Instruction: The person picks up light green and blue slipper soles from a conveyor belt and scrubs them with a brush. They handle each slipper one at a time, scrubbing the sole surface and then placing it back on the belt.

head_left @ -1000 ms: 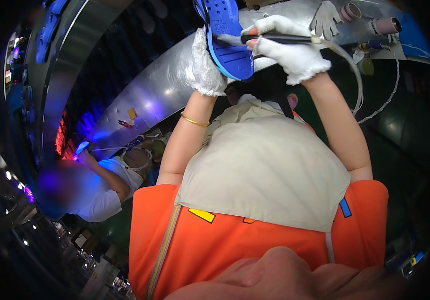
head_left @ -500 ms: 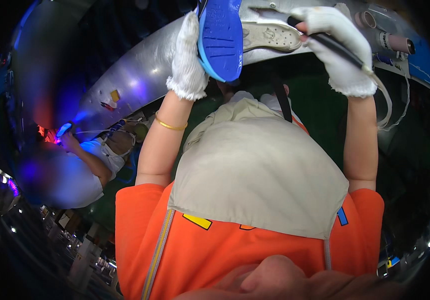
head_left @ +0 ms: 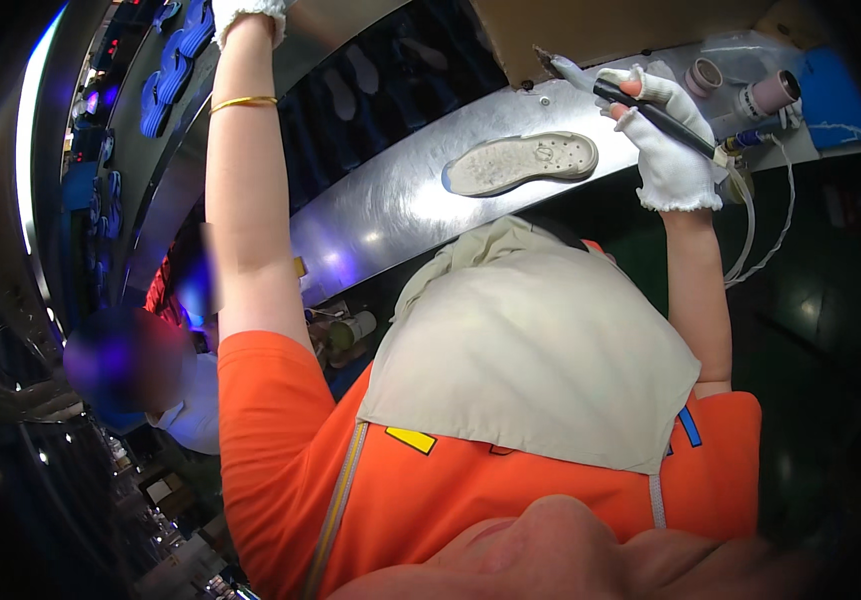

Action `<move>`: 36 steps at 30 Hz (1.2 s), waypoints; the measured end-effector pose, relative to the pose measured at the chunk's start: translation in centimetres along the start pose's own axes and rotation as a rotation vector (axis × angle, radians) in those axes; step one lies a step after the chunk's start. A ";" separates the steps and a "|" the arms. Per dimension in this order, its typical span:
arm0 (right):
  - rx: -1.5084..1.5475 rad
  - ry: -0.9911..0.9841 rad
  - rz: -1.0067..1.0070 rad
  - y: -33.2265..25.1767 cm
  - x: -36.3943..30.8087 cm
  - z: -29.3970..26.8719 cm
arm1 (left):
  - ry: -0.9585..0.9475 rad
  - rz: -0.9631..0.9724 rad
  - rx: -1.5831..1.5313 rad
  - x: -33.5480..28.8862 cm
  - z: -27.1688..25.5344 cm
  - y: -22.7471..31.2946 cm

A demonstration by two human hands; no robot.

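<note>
My right hand [head_left: 672, 140], in a white glove with bare fingertips, grips a black-handled brush [head_left: 665, 122] with a dark bristle tip and a pale hose at its rear end. The brush is held above the metal bench. Of my gloved left hand [head_left: 248, 10], only the cuff part shows at the top edge; its fingers are out of the picture. It is beside several blue shoe soles [head_left: 168, 80] on a dark belt or shelf at the upper left. A pale grey shoe sole [head_left: 520, 164] with small holes at one end lies flat on the bench, apart from both hands.
The curved metal bench [head_left: 400, 215] runs in front of me. A cardboard box [head_left: 610, 30] stands behind it. At the right are a pink cylindrical container [head_left: 772, 92] and a small round jar [head_left: 702, 77]. Several soles lie in the dark area beyond. A co-worker [head_left: 195, 405] sits at left.
My left arm has swung up and left, carrying the blue sole away from the bench; that sole can no longer be told apart. My right hand has moved slightly down and left with the brush.
</note>
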State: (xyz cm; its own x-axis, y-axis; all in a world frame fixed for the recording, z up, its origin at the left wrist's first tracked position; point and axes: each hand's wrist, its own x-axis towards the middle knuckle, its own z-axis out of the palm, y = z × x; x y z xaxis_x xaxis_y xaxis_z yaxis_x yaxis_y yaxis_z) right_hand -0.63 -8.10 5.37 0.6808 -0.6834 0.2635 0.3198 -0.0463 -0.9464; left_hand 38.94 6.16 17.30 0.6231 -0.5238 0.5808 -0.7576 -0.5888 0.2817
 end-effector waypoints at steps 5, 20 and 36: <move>0.019 0.070 0.075 0.0 -0.5 -0.1 | 0.210 0.662 0.798 -1.0 0.4 -4.5; 0.137 -0.083 0.115 1.5 1.8 6.3 | -0.147 0.158 0.610 -5.0 -12.5 -17.3; 0.070 -0.104 0.075 0.0 2.9 7.7 | 0.057 0.401 0.299 -2.9 -6.4 -9.9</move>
State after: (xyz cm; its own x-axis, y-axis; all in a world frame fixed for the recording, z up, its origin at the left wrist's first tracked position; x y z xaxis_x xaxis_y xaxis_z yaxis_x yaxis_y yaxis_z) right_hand 6.41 -4.53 7.62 0.7678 -0.6039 0.2142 0.3082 0.0549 -0.9497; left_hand 43.45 17.45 17.69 0.2765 -0.7157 0.6413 -0.8411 -0.5030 -0.1987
